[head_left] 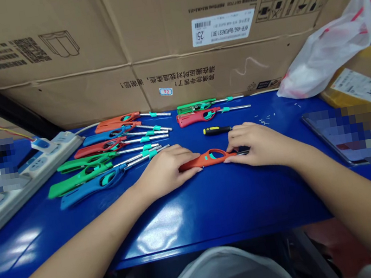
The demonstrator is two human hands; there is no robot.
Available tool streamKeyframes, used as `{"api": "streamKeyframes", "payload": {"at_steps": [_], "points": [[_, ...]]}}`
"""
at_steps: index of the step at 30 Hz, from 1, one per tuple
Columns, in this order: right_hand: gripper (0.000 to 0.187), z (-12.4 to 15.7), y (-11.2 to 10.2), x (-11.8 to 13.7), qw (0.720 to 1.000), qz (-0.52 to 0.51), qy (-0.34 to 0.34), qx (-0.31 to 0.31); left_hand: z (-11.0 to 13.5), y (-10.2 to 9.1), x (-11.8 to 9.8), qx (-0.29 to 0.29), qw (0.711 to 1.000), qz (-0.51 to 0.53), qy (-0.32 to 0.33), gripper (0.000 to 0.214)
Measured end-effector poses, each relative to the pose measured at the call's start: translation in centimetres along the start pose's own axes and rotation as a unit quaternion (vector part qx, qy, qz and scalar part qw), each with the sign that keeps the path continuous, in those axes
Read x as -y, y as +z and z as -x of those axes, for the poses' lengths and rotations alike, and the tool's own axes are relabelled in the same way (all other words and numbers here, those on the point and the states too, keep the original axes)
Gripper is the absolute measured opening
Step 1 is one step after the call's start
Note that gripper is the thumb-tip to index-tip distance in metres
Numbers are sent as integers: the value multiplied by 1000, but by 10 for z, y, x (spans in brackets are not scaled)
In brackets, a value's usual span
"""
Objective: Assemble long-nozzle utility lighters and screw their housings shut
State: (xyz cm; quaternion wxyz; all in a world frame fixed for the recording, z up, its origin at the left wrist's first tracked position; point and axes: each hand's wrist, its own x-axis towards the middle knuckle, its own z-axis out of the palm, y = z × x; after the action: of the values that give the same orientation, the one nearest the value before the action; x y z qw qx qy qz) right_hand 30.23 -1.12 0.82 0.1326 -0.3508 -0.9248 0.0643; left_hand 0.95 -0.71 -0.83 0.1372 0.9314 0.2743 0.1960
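On the middle of the blue bench (217,209), the orange lighter (209,157) lies flat, left hand (164,170) clamping its handle end and right hand (260,143) pinching the nozzle end, both grips closed on it, seemingly so it can't slide.

Both my arms are bare and reach forward, converging toward the middle. My left forearm (85,263) comes in from the lower left corner, my right forearm (349,197) from the lower right, each fairly straight at the wrist. My left hand (164,170) lies palm down, knuckles up, with its fingers curled forward and to the right and the fingertips pressed onto one end of the orange lighter (209,157). My right hand (260,143) is also palm down, with its fingers bent and bunched toward the left and the thumb tucked beneath, pinching the other end. The two hands sit near each other without touching.
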Motion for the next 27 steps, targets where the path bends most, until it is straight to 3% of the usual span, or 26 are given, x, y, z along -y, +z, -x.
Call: {"api": "streamKeyframes", "payload": {"at_steps": [10, 17, 22, 27], "points": [[20, 1, 4, 3, 998, 62, 22, 14, 1, 8, -2, -24, 999, -4, -34, 28], [26, 0, 5, 12, 991, 125, 19, 39, 1, 10, -8, -18, 997, -74, -28, 27], [18, -1, 8, 14, 988, 150, 29, 22, 0, 11, -11, -9, 986, -167, 1, 32], [16, -4, 9, 8, 990, 136, 31, -1, 0, 13, -5, -42, 986, -160, -3, 30]]}}
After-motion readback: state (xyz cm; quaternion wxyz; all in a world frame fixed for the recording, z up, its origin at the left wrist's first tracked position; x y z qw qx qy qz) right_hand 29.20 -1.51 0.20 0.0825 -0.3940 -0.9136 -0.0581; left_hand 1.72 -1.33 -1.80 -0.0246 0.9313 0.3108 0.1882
